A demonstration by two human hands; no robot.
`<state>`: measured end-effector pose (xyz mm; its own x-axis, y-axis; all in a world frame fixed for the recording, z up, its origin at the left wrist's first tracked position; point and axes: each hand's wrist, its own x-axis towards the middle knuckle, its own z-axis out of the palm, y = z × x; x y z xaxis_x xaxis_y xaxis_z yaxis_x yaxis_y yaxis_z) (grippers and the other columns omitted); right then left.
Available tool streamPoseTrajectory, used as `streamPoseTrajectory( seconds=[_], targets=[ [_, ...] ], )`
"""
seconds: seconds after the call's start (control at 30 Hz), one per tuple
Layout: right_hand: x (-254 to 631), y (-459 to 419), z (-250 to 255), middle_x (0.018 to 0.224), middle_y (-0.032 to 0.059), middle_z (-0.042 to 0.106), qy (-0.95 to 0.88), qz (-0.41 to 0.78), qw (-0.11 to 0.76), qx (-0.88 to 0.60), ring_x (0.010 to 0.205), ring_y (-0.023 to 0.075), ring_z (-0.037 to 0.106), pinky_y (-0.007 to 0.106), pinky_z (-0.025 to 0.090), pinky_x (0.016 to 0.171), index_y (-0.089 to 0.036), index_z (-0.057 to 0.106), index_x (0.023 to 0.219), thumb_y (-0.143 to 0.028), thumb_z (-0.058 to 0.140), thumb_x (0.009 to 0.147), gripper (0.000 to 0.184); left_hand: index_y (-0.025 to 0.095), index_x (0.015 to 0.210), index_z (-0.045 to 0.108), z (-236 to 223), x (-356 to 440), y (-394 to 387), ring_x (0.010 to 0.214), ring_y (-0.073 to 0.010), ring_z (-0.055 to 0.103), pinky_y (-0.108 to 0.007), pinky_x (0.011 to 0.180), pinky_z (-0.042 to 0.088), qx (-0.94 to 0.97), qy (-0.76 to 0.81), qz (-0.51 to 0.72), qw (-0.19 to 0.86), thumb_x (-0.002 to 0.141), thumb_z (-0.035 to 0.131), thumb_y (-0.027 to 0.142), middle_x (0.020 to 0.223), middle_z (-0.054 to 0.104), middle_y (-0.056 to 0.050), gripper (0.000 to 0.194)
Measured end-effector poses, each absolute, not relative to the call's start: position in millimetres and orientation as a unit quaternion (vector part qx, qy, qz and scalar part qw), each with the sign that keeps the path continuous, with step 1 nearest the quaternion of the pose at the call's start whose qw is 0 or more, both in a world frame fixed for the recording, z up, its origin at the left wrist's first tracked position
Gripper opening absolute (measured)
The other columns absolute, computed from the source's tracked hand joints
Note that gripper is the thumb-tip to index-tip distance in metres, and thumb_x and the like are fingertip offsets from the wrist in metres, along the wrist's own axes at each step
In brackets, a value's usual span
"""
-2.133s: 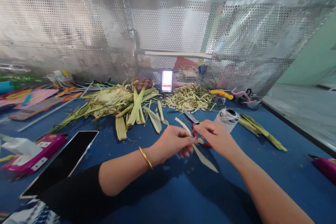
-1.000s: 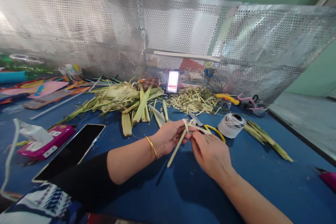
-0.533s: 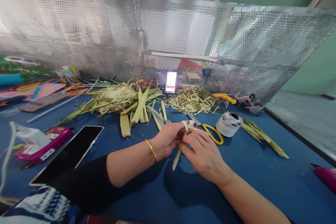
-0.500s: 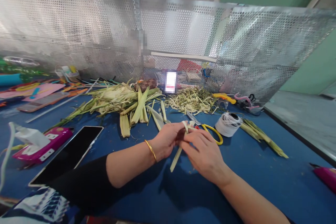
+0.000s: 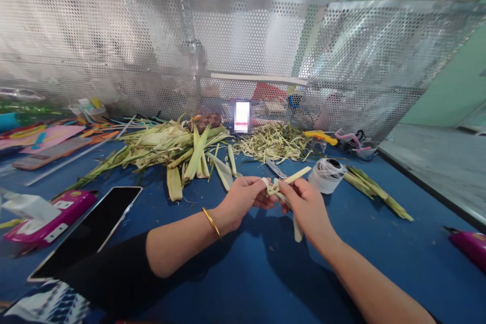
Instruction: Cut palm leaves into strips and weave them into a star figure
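Between my two hands is a small knotted piece of pale husk strips [image 5: 272, 190], held above the blue table. My left hand [image 5: 245, 198] is closed, with thumb and fingers pinching its left side. From the other side my right hand [image 5: 309, 208] pinches it, fingers curled. One flat strip end [image 5: 298, 175] points up and right past my right fingers, and another end [image 5: 298, 231] hangs below that hand. Scissors [image 5: 276, 169] lie just beyond, their handles hidden behind my hands. A spool of white cord [image 5: 325, 180] stands right of them.
Behind are heaps of husks [image 5: 163, 144] and shredded strips [image 5: 275, 143], before a perforated metal screen [image 5: 250, 35]. A black-screened phone [image 5: 89, 230] and a magenta power strip [image 5: 72, 204] lie left. More husk stalks [image 5: 375, 190] lie right.
My right hand has turned and shifted slightly right, its fingers now pinching the knotted piece. One strip end now points up and right. The yellow scissor handles have become hidden.
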<state>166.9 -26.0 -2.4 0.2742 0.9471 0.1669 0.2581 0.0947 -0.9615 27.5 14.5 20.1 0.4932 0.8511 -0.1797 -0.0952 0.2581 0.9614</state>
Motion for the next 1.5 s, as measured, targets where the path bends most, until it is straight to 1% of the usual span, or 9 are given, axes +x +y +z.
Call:
streamPoseTrajectory(
  seconds=[0.17, 0.4, 0.63, 0.77, 0.9, 1.03, 1.17, 1.27, 1.5],
  targets=[
    [167.0, -26.9, -0.8, 0.049, -0.0039, 0.051, -0.512, 0.293, 0.519, -0.619, 0.040, 0.0113, 0.045, 0.024, 0.035, 0.039, -0.019, 0.054, 0.070, -0.052, 0.055, 0.081, 0.034, 0.013, 0.071, 0.064, 19.6, 25.8, 15.6, 0.059, -0.0122, 0.061, -0.026, 0.067, 0.051, 0.506, 0.342, 0.341, 0.715, 0.073, 0.053, 0.018, 0.064, 0.065, -0.005, 0.013],
    [167.6, -25.1, -1.6, 0.048, -0.0048, 0.048, -0.509, 0.302, 0.528, -0.609, 0.042, 0.0104, 0.042, 0.022, 0.030, 0.039, -0.019, 0.054, 0.069, -0.049, 0.055, 0.081, 0.033, 0.013, 0.071, 0.064, 16.2, 27.7, 10.8, 0.065, -0.0103, 0.061, -0.022, 0.068, 0.049, 0.554, 0.332, 0.345, 0.681, 0.067, 0.071, 0.020, 0.067, 0.065, -0.002, 0.010],
    [160.2, -30.6, 0.8, 0.064, -0.0005, 0.063, -0.465, 0.355, 0.554, -0.592, 0.043, 0.0126, 0.052, 0.024, 0.040, 0.041, -0.020, 0.052, 0.091, -0.046, 0.055, 0.081, 0.029, 0.012, 0.074, 0.065, 14.0, 27.3, 19.1, 0.068, -0.0123, 0.066, -0.021, 0.065, 0.050, 0.472, 0.382, 0.365, 0.706, 0.076, 0.066, 0.018, 0.071, 0.069, -0.006, 0.006],
    [156.7, -35.3, -0.2, 0.082, 0.0037, 0.069, -0.563, 0.294, 0.530, -0.562, 0.067, 0.0183, 0.065, 0.029, 0.051, 0.057, -0.022, 0.054, 0.099, -0.035, 0.050, 0.085, 0.020, 0.012, 0.070, 0.063, 15.5, 25.5, 25.4, 0.061, -0.0120, 0.065, -0.022, 0.062, 0.051, 0.397, 0.398, 0.387, 0.731, 0.072, 0.069, 0.013, 0.066, 0.067, -0.005, 0.006],
    [157.2, -36.6, -2.9, 0.102, 0.0057, 0.069, -0.696, 0.189, 0.466, -0.512, 0.094, 0.0210, 0.065, 0.033, 0.052, 0.078, -0.023, 0.064, 0.101, -0.023, 0.043, 0.087, 0.025, 0.012, 0.065, 0.061, 15.4, 24.4, 26.2, 0.054, -0.0086, 0.061, -0.020, 0.059, 0.050, 0.390, 0.393, 0.394, 0.734, 0.070, 0.073, 0.016, 0.060, 0.063, -0.001, 0.013],
    [163.0, -37.4, 3.4, 0.094, 0.0044, 0.070, -0.735, 0.153, 0.430, -0.501, 0.079, 0.0181, 0.065, 0.031, 0.052, 0.073, -0.024, 0.066, 0.100, -0.016, 0.049, 0.082, 0.026, 0.012, 0.066, 0.063, 16.5, 22.5, 27.4, 0.054, -0.0085, 0.060, -0.020, 0.057, 0.049, 0.435, 0.396, 0.376, 0.716, 0.070, 0.074, 0.024, 0.059, 0.063, -0.001, 0.017],
    [171.2, -38.2, 16.8, 0.075, 0.0030, 0.067, -0.701, 0.183, 0.463, -0.510, 0.058, 0.0143, 0.058, 0.025, 0.047, 0.054, -0.020, 0.067, 0.087, -0.026, 0.060, 0.078, 0.013, 0.012, 0.066, 0.064, 19.7, 21.0, 29.7, 0.054, -0.0081, 0.060, -0.020, 0.057, 0.049, 0.484, 0.400, 0.354, 0.693, 0.075, 0.070, 0.025, 0.062, 0.065, -0.003, 0.017],
    [175.5, -37.0, 24.2, 0.059, 0.0003, 0.061, -0.652, 0.210, 0.500, -0.530, 0.050, 0.0134, 0.053, 0.025, 0.042, 0.047, -0.020, 0.068, 0.084, -0.033, 0.060, 0.079, 0.016, 0.012, 0.070, 0.064, 22.3, 20.7, 29.7, 0.055, -0.0081, 0.061, -0.021, 0.057, 0.050, 0.479, 0.404, 0.350, 0.696, 0.077, 0.068, 0.023, 0.068, 0.067, -0.004, 0.014],
    [182.1, -31.2, 25.6, 0.059, 0.0011, 0.062, -0.627, 0.232, 0.511, -0.540, 0.053, 0.0146, 0.056, 0.025, 0.042, 0.047, -0.018, 0.069, 0.086, -0.036, 0.056, 0.082, 0.023, 0.011, 0.067, 0.064, 25.8, 20.1, 29.1, 0.055, -0.0072, 0.060, -0.021, 0.059, 0.050, 0.447, 0.402, 0.326, 0.730, 0.076, 0.069, 0.022, 0.068, 0.067, -0.003, 0.015]
  ],
)
